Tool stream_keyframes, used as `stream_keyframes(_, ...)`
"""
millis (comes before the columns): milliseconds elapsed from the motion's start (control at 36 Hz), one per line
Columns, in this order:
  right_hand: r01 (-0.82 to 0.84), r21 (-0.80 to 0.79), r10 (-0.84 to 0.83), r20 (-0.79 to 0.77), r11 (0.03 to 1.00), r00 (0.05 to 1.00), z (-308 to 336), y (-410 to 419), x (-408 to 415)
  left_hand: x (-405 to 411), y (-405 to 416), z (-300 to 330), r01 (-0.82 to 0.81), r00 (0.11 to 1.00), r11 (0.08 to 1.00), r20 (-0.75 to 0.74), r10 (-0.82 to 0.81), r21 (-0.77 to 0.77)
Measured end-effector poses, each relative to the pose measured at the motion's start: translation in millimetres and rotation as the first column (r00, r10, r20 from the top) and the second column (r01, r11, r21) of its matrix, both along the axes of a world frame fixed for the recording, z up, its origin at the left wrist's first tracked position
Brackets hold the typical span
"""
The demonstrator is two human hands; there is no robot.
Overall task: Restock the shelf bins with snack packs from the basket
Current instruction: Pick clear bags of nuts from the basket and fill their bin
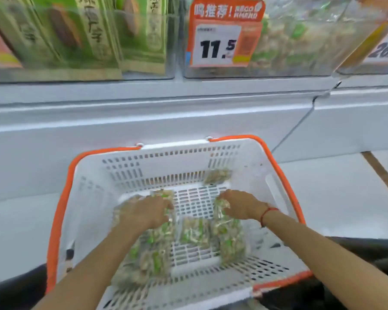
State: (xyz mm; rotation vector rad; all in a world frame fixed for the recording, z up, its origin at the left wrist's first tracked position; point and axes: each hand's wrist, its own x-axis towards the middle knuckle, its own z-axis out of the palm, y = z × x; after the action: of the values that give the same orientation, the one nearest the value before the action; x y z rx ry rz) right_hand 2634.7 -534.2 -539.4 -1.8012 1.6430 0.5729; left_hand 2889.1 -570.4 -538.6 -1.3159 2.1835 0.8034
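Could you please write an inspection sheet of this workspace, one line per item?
Surface: white basket with orange handles, below the shelf.
Job's things: snack packs on the basket floor; one lone pack at the far wall; clear shelf bin above.
Clutter: nothing seen.
Grippers: left hand on a pack pile; right hand grips a pack.
Cables: nothing seen.
Surroundings: price tag reading 11.5; green packets in the left bin.

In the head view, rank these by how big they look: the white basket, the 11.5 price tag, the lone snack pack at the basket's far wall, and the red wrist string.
1. white basket, by far the largest.
2. 11.5 price tag.
3. lone snack pack, though it is blurred.
4. red wrist string, the smallest.
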Motion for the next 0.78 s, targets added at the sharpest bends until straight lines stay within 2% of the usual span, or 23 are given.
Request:
stream_keyframes(111, -0.053, 0.109, 0.053, 0.000, 0.993, 0.999, -35.3, 32.3, 13.8, 22.3, 27.4, -51.2, 0.105, 0.991, 0.994, 0.088, -0.104, -0.011)
stream_keyframes(194, -0.154, 0.133, 0.158, -0.022, 0.979, 0.987, -36.8, 37.4, 17.9, 23.7, 44.7, -68.9, 0.130, 0.991, 0.986, 0.032, -0.127, -0.105)
stream_keyframes(250, -0.156, 0.186, 0.160, -0.004, 0.970, 0.987, -31.1, 32.0, 16.0, 13.0, 48.7, -67.5, 0.129, 0.991, 0.967, 0.004, -0.131, -0.219)
stream_keyframes(306, -0.129, 0.221, 0.131, 0.008, 0.967, 0.991, -26.9, 24.9, 10.9, -2.2, 48.1, -65.5, 0.134, 0.989, 0.953, -0.023, -0.146, -0.271)
stream_keyframes(444, -0.062, 0.253, 0.087, -0.089, 0.965, 0.992, -26.5, 26.5, -0.3, -44.7, 49.6, -75.2, 0.224, 0.970, 0.954, -0.050, -0.238, -0.201)
stream_keyframes(528, -0.053, 0.161, 0.063, -0.060, 0.985, 0.996, -32.9, 33.1, -6.0, -62.6, 52.5, -83.9, 0.175, 0.984, 0.981, 0.060, -0.170, -0.088)
stream_keyframes(611, 0.041, 0.114, -0.044, 0.021, 0.993, 0.999, -35.1, 36.3, -14.0, -70.7, 52.2, -90.5, 0.206, 0.959, 0.970, 0.222, -0.174, -0.131)
stream_keyframes(667, 0.151, 0.116, -0.163, 0.103, 0.982, 0.981, -29.2, 33.0, -16.4, -70.7, 49.4, -89.9, 0.249, 0.940, 0.956, 0.278, -0.199, -0.155)
stream_keyframes(722, 0.232, 0.130, -0.252, 0.169, 0.964, 0.953, -22.4, 27.7, -17.5, -66.6, 45.8, -88.9, 0.244, 0.945, 0.958, 0.260, -0.199, -0.152)
stream_keyframes(778, 0.282, 0.167, -0.315, 0.217, 0.945, 0.924, -16.0, 22.5, -19.5, -60.6, 42.7, -85.3, 0.201, 0.971, 0.971, 0.161, -0.179, -0.131)
